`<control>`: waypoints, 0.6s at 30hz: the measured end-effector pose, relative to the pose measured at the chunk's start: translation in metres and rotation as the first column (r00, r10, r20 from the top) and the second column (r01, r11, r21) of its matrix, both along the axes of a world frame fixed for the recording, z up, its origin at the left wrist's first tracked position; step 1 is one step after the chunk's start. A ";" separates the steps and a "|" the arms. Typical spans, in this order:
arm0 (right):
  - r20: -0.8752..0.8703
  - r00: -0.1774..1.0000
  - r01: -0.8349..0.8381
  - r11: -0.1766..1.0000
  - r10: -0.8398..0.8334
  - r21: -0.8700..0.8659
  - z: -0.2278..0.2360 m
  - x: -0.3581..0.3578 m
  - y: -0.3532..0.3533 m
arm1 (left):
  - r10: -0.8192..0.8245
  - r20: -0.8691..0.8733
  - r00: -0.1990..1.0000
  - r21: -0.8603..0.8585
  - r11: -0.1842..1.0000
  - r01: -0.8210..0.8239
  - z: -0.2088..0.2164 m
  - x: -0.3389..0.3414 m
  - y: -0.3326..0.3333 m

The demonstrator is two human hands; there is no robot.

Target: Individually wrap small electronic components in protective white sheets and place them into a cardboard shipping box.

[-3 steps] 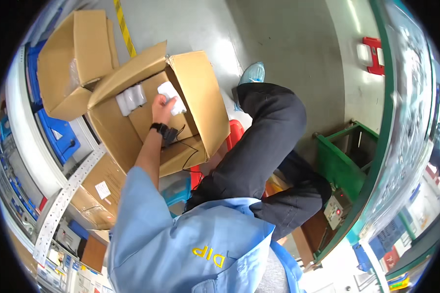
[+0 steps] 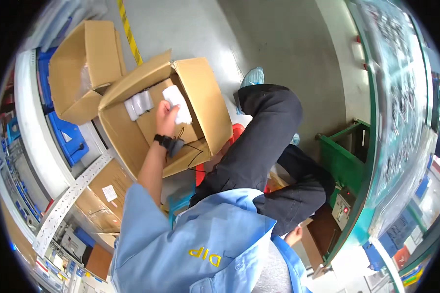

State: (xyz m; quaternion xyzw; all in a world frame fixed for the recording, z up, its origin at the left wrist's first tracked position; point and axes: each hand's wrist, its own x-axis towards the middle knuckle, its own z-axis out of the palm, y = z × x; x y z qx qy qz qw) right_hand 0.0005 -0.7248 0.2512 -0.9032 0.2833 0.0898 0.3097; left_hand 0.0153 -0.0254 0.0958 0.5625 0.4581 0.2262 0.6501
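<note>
My left hand (image 2: pixel 166 118) reaches into a cardboard box (image 2: pixel 205 97) and is closed on a white foam-wrapped bundle (image 2: pixel 177 103), thumb against its side. A dark band with a small box and a thin black cord (image 2: pixel 196 157) is on that wrist. Another pair of white wrapped rolls (image 2: pixel 139 104) lies in the box, left of my hand. Low on the right, my right hand (image 2: pixel 293 236) shows only in part beside my trousers, near a brown board; its fingers are too small and partly hidden to judge.
A second open carton (image 2: pixel 100 53) stands beyond the first, near a blue bin (image 2: pixel 68 139). A closed carton (image 2: pixel 110 188) sits beside a perforated metal rail (image 2: pixel 73 188). On the right are a green frame (image 2: pixel 344 161) and a bench laden with clear-wrapped parts (image 2: pixel 393 97).
The view has shifted slightly, so the boxes appear lower and further right. My right hand has come into sight by the brown board. My left hand still grips the white bundle.
</note>
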 end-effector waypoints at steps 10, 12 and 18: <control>0.651 0.676 -0.641 0.712 0.345 0.289 0.129 0.114 0.198 | -0.417 0.540 0.731 -0.283 0.728 0.624 0.267 0.081 -0.205; 0.698 0.493 -0.765 0.641 0.519 0.064 0.161 0.119 0.212 | -0.648 0.512 0.564 -0.049 0.633 0.772 0.287 0.093 -0.246; 0.782 0.544 -0.695 0.685 0.305 0.216 0.208 0.118 0.194 | -0.837 0.504 0.212 0.251 0.377 0.892 0.343 0.112 -0.337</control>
